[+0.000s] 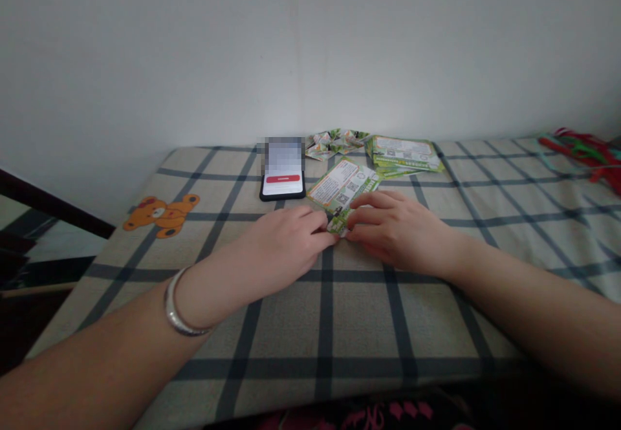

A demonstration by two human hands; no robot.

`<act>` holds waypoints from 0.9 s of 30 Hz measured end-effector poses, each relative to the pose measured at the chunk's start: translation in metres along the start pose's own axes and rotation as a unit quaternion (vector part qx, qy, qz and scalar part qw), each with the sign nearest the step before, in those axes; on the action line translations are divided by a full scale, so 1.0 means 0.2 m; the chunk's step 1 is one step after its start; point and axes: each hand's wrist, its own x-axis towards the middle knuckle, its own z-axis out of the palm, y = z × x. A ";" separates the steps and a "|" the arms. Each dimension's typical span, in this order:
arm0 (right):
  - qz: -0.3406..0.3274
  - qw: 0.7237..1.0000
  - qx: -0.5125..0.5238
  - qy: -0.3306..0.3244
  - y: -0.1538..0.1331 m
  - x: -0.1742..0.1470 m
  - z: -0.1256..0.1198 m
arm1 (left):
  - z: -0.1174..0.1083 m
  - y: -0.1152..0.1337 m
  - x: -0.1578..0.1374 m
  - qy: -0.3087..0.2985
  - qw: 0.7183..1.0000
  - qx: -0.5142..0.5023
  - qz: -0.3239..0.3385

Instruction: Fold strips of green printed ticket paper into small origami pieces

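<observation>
A green and white printed leaflet [342, 185] lies at a slant on the checked tablecloth, with its near corner between my hands. My left hand [294, 242], with a silver bangle on the wrist, pinches that corner from the left, thumb and fingertips close together. From the right, my right hand [400, 229] has its curled fingers pressed on the same near end. The near corner looks folded or creased, though my fingertips partly cover it. Just beyond the leaflet are a stack of similar leaflets [407, 152] and a group of folded paper pieces [334, 142].
A phone [283, 184] with a lit screen, partly blurred, lies left of the leaflet. A teddy bear picture [161, 215] shows on the tablecloth [272, 326] at left. Red and green tangled items [582, 152] lie far right. A white wall [310, 48] stands behind.
</observation>
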 end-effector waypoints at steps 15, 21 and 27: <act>0.039 0.999 -0.013 0.033 -0.03 0.03 0.05 | 0.01 -0.01 0.01 0.016 0.998 -0.053 -0.003; 0.061 0.994 -0.007 0.089 -0.03 0.05 0.07 | 0.01 -0.02 0.02 0.023 0.998 -0.057 -0.005; 0.115 0.989 0.016 0.088 -0.05 0.06 0.09 | 0.02 -0.01 0.02 0.040 0.998 -0.043 -0.006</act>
